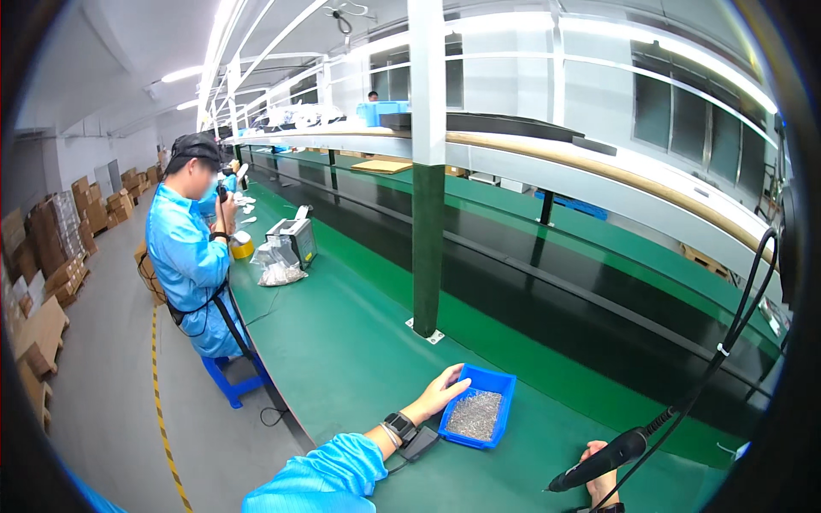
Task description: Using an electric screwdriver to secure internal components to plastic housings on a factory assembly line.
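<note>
My left hand (440, 392) reaches to a small blue plastic bin (505, 409) on the green bench mat, its fingers on the outer left rim and the thumb over the edge. Small shiny metal pieces, like screws, (475, 415) cover the bin's floor. At the lower right, a black pen-shaped electric screwdriver (609, 459) hangs on its cable, tilted, tip toward the lower left. Behind it is my right hand (600, 479), partly covered by the tool. Its visible fingers are curled; what they hold, if anything, is hidden.
A metal post (428, 214) rises from the bench beyond the bin. On the left, a person in a blue smock (192, 256) stands by a blue stool (231, 385). A plastic bag of parts (280, 269) lies near a grey box-shaped device (295, 239). A cable (727, 342) drops from the right.
</note>
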A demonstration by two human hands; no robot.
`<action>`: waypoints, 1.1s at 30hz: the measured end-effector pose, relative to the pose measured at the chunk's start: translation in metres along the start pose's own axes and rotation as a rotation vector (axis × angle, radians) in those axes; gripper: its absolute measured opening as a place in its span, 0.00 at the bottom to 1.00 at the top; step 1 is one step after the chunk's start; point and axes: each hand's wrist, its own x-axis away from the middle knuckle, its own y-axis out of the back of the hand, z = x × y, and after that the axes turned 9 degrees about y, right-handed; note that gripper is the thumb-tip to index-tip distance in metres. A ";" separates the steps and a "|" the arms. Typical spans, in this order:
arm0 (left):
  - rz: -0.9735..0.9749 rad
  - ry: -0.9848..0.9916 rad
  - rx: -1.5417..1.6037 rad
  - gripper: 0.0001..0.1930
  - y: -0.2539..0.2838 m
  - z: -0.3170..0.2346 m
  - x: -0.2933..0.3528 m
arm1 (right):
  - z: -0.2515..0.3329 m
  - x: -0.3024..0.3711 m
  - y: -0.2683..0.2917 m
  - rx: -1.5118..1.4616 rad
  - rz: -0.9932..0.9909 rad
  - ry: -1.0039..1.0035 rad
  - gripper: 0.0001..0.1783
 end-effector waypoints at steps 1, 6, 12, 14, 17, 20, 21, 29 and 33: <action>0.007 -0.016 0.020 0.29 -0.002 -0.002 0.002 | 0.002 0.003 -0.003 -0.058 -0.002 -0.028 0.07; 0.094 0.037 0.107 0.26 -0.005 0.001 0.002 | 0.009 0.009 -0.009 -0.064 -0.006 -0.046 0.07; 0.141 0.110 -0.004 0.26 -0.006 0.002 -0.001 | 0.015 0.010 -0.022 0.015 0.025 -0.043 0.06; 0.148 0.102 -0.002 0.26 -0.008 -0.002 0.001 | 0.020 0.012 -0.027 0.012 0.020 -0.061 0.06; 0.129 0.067 -0.010 0.26 -0.008 0.000 0.001 | 0.019 0.013 -0.024 0.075 0.038 -0.064 0.06; 0.100 0.043 -0.033 0.26 -0.010 -0.001 0.002 | 0.018 0.015 -0.024 0.132 0.058 -0.025 0.07; 0.095 0.044 -0.045 0.26 -0.011 -0.002 0.002 | 0.016 0.014 -0.022 0.131 0.059 -0.026 0.07; 0.055 0.050 -0.008 0.28 -0.009 0.009 -0.001 | 0.014 0.014 -0.021 0.168 0.117 0.087 0.11; 0.042 0.054 -0.003 0.28 -0.006 0.013 -0.001 | 0.013 0.014 -0.022 0.193 0.114 0.063 0.10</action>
